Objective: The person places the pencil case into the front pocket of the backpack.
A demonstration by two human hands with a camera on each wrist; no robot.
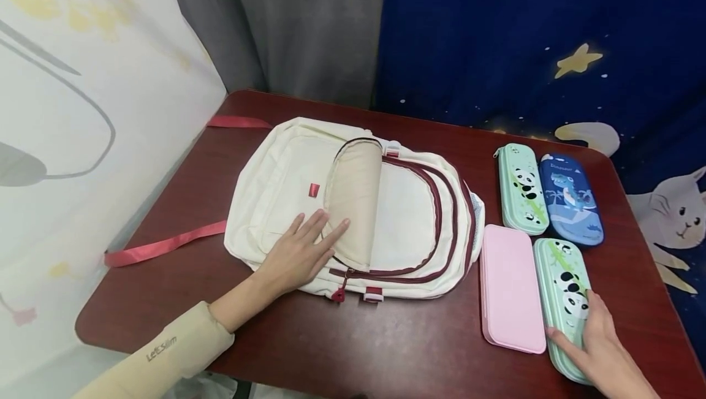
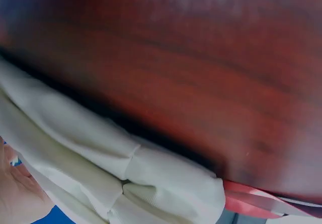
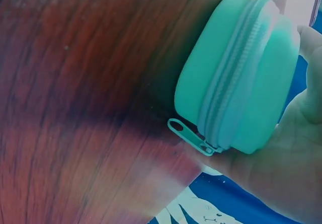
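Note:
A cream backpack (image 1: 287, 203) with dark red zippers lies flat on the table, its front pocket flap (image 1: 353, 203) folded back towards the left. My left hand (image 1: 298, 252) rests on the backpack with fingers spread, fingertips at the flap's edge. At the lower right, my right hand (image 1: 598, 341) grips a mint green panda pencil case (image 1: 565, 292), thumb along its left side and fingers along its right. In the right wrist view the case's end shows its zipper pull (image 3: 191, 138). A pink pencil case (image 1: 510, 288) lies directly left of the green one.
Behind these lie another green panda pencil case (image 1: 523, 187) and a blue dinosaur pencil case (image 1: 570, 200), side by side. Red straps (image 1: 165, 246) trail from the backpack to the left. The dark red table (image 1: 419, 344) borders a grey curtain (image 1: 314, 25) and a blue starry curtain (image 1: 496, 49).

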